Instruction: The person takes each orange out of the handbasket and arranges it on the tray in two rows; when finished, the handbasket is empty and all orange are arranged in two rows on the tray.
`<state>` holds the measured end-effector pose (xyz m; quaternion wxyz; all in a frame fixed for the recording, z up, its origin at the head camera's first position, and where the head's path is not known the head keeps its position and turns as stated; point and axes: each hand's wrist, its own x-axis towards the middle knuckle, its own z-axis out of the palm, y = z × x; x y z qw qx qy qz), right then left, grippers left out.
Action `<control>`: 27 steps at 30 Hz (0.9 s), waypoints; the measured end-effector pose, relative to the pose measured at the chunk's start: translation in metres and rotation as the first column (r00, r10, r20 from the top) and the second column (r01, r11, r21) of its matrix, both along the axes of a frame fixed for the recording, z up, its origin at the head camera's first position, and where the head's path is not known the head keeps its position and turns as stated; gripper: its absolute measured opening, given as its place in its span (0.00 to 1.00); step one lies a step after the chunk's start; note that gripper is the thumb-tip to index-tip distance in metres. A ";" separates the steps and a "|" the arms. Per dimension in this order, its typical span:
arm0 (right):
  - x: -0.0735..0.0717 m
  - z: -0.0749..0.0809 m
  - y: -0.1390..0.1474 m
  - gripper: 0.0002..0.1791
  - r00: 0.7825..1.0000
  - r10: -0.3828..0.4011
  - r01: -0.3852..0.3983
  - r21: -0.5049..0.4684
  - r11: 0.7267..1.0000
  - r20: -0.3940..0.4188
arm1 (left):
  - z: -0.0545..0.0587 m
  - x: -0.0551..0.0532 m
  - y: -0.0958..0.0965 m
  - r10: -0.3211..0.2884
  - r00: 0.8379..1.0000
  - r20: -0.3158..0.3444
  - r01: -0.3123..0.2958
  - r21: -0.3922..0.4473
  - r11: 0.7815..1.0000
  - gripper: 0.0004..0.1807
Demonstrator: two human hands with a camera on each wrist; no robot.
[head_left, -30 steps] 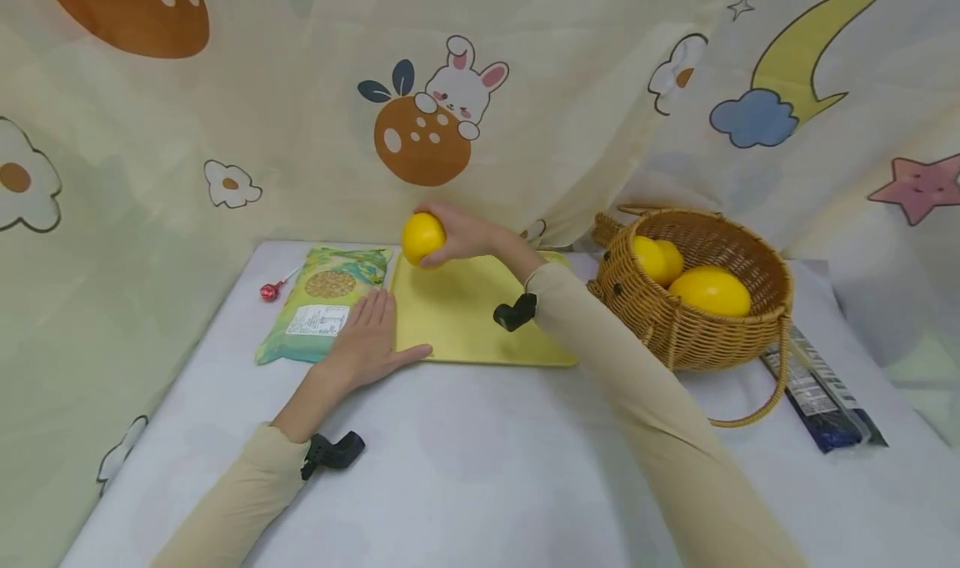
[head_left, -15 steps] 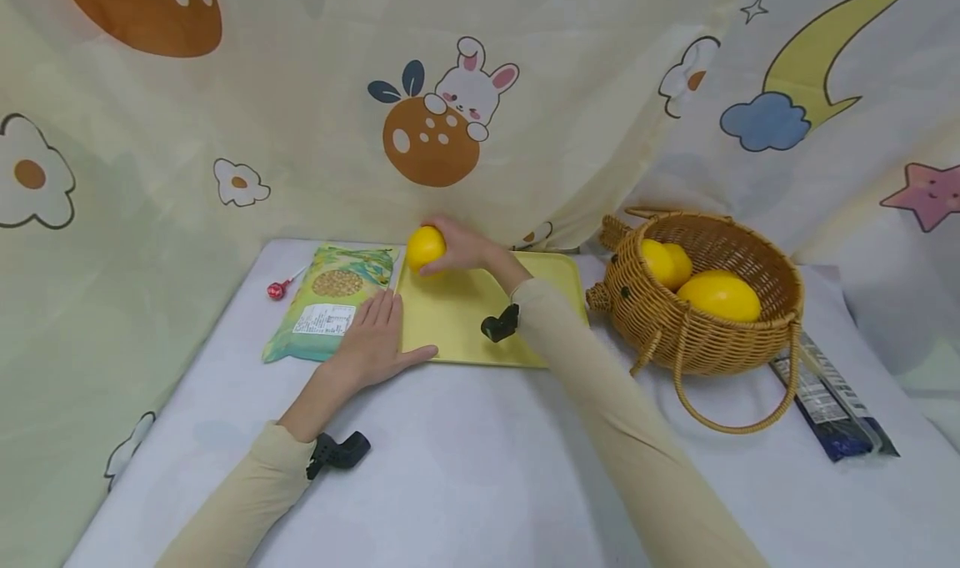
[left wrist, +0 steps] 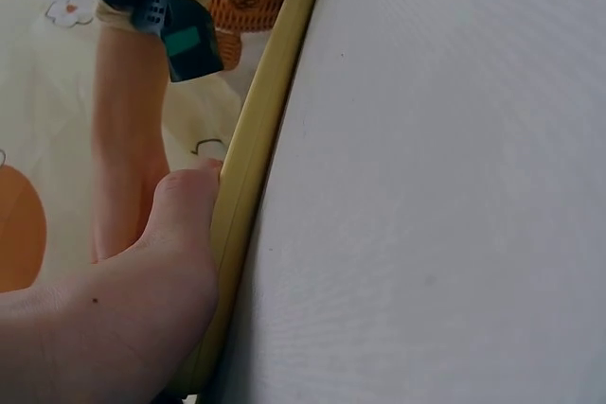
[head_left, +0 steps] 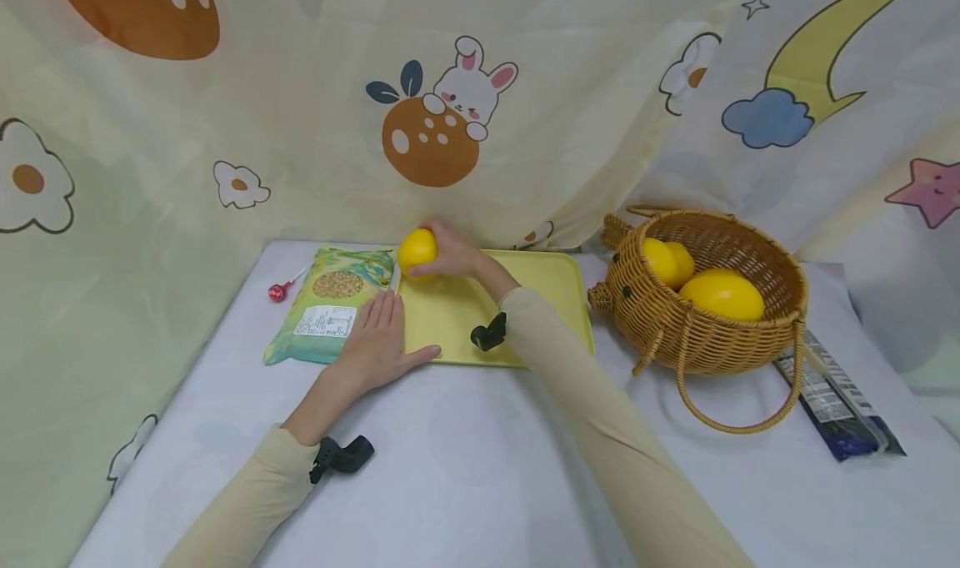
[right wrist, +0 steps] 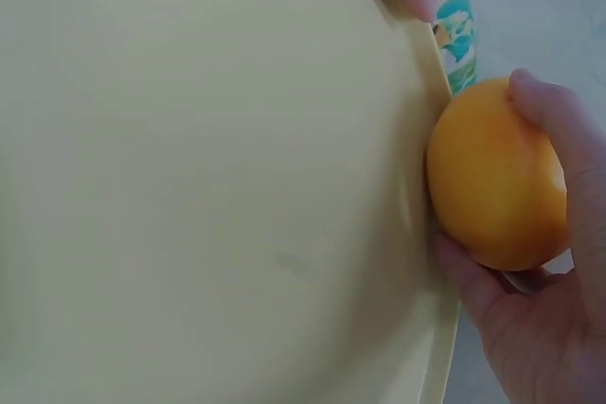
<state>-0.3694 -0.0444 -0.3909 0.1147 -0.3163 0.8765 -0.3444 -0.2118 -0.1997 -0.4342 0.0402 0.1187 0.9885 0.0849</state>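
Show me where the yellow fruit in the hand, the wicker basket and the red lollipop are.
yellow fruit point(head_left: 416, 248), head view, its rounded front face.
wicker basket point(head_left: 678, 334), head view, its woven front wall.
red lollipop point(head_left: 277, 291), head view, its wrapped red head.

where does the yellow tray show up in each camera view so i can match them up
Head: the yellow tray lies centre, between snack bag and basket.
Left wrist: only its rim, a diagonal strip beside the left hand.
Right wrist: fills most of the picture.
Shared landmark: the right hand gripping the lemon at the tray's corner.
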 end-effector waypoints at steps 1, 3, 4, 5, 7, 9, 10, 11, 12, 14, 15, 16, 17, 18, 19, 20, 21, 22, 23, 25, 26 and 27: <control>0.000 0.000 0.000 0.49 1.000 -0.003 0.003 -0.004 1.000 0.001 | 0.000 0.000 0.000 0.000 1.000 0.001 0.000 0.000 1.000 0.63; 0.001 0.000 -0.001 0.50 1.000 -0.014 0.014 -0.004 1.000 0.007 | 0.001 0.000 0.001 -0.001 1.000 0.001 0.001 0.001 1.000 0.63; 0.002 0.000 -0.001 0.50 1.000 -0.021 0.021 -0.002 1.000 0.012 | 0.001 0.000 0.001 -0.002 1.000 0.001 0.002 0.001 1.000 0.62; 0.002 0.000 -0.001 0.51 0.999 -0.030 0.030 0.002 1.000 0.016 | 0.002 0.000 0.001 -0.003 1.000 0.000 0.003 0.000 1.000 0.62; 0.003 0.000 -0.001 0.52 0.999 -0.043 0.043 0.007 0.999 0.024 | 0.002 0.000 0.001 -0.006 1.000 -0.001 0.006 -0.001 1.000 0.62; 0.004 0.001 -0.001 0.53 0.998 -0.055 0.055 0.009 0.998 0.025 | 0.003 0.000 0.001 -0.007 1.000 0.000 0.007 0.001 1.000 0.62; 0.004 0.001 -0.001 0.53 0.998 -0.059 0.059 0.003 0.998 0.025 | 0.003 0.000 0.001 -0.007 1.000 0.001 0.007 0.001 1.000 0.62; 0.004 0.001 -0.001 0.53 0.998 -0.063 0.063 -0.001 0.998 0.021 | 0.003 0.000 0.002 -0.007 1.000 0.003 0.007 0.002 1.000 0.62; 0.004 0.001 -0.002 0.53 0.998 -0.066 0.066 -0.006 0.998 0.016 | 0.003 0.000 0.001 -0.006 1.000 0.003 0.006 0.001 1.000 0.62; 0.004 0.000 -0.003 0.53 0.997 -0.075 0.075 -0.014 0.997 0.006 | 0.004 0.000 0.001 -0.004 1.000 0.002 0.004 -0.002 1.000 0.62; 0.004 0.000 -0.004 0.53 0.997 -0.082 0.082 -0.018 0.996 0.002 | 0.004 -0.001 0.001 -0.003 1.000 0.001 0.003 -0.005 1.000 0.62; 0.006 0.000 -0.004 0.54 0.996 -0.090 0.090 -0.021 0.996 0.000 | 0.004 -0.001 0.001 -0.004 1.000 -0.001 0.004 -0.006 1.000 0.62; 0.008 0.001 -0.005 0.54 0.995 -0.099 0.099 -0.022 0.995 -0.005 | 0.003 -0.001 0.000 -0.004 1.000 -0.001 0.004 -0.008 1.000 0.62; 0.010 0.002 -0.005 0.55 0.994 -0.105 0.105 -0.022 0.994 -0.014 | 0.003 -0.001 0.000 -0.004 1.000 -0.001 0.004 -0.008 1.000 0.62; 0.014 0.003 -0.004 0.55 0.993 -0.110 0.110 -0.017 0.994 -0.032 | 0.003 -0.001 0.000 -0.005 1.000 -0.001 0.005 -0.008 1.000 0.62; 0.019 0.005 -0.003 0.56 0.991 -0.116 0.115 -0.013 0.993 -0.062 | 0.003 -0.001 0.000 -0.005 1.000 0.003 0.005 -0.008 1.000 0.62; 0.027 0.009 -0.001 0.56 0.989 -0.121 0.120 -0.010 0.993 -0.089 | 0.003 -0.001 0.000 -0.005 1.000 0.006 0.005 -0.009 1.000 0.62; 0.037 0.013 0.001 0.56 0.986 -0.118 0.117 -0.014 0.993 -0.119 | 0.003 0.000 0.000 -0.005 1.000 0.011 0.005 -0.012 1.000 0.62; 0.050 0.018 0.005 0.55 0.983 -0.103 0.102 -0.017 0.995 -0.152 | 0.003 0.000 0.000 -0.003 1.000 0.016 0.003 -0.012 1.000 0.62; 0.083 0.030 0.016 0.52 0.977 -0.054 0.048 -0.037 0.998 -0.204 | 0.003 0.001 0.000 -0.003 1.000 0.023 0.003 -0.012 1.000 0.62; 0.103 0.036 0.024 0.50 0.975 -0.025 0.013 -0.053 0.999 -0.221 | 0.003 0.001 0.000 -0.001 1.000 0.027 0.002 -0.015 1.000 0.62; 0.124 0.042 0.034 0.48 0.973 0.011 -0.026 -0.063 0.998 -0.229 | 0.003 0.001 0.000 -0.001 1.000 0.028 0.001 -0.015 1.000 0.62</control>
